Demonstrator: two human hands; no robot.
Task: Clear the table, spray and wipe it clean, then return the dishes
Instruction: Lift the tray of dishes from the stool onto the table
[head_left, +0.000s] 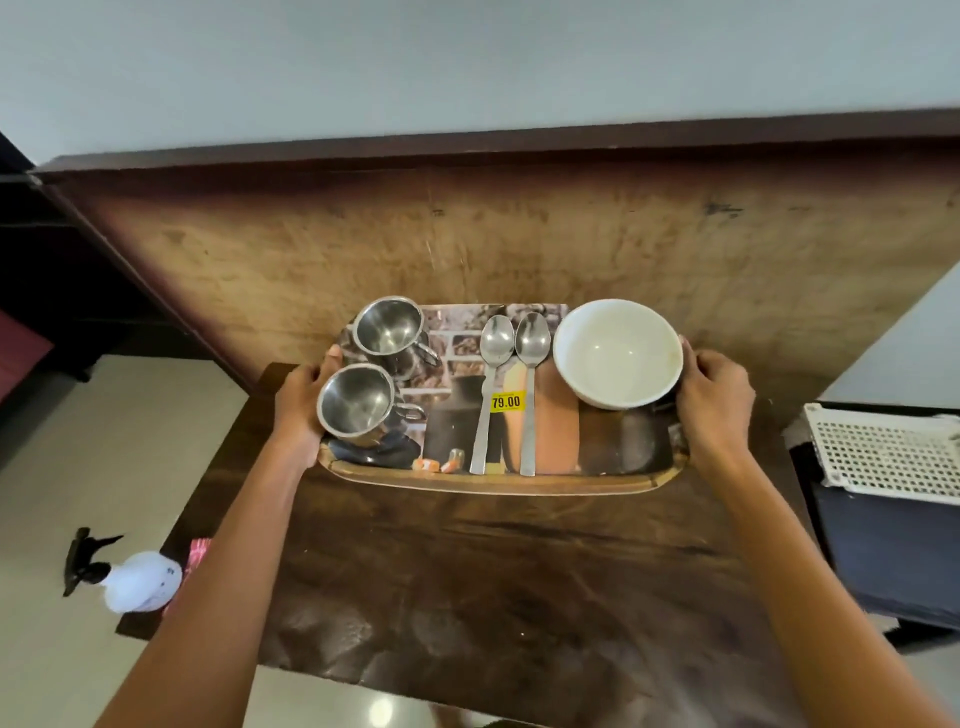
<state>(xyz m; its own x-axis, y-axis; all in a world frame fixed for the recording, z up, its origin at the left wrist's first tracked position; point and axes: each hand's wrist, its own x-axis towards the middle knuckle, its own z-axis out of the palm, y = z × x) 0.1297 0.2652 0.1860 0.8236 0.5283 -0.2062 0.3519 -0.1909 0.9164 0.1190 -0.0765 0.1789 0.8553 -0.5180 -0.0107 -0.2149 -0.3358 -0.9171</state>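
Head view: left hand (301, 400) and right hand (714, 402) grip the tray (493, 484) over a dark wooden table (467, 571).

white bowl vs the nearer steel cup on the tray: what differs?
The white bowl is plain white; the nearer steel cup is shiny metal. The bowl is wider and has no handle; the cup is narrower, with a side handle. The bowl sits at the right end of the tray, the cup at the left. Both stand mouth up and look empty.
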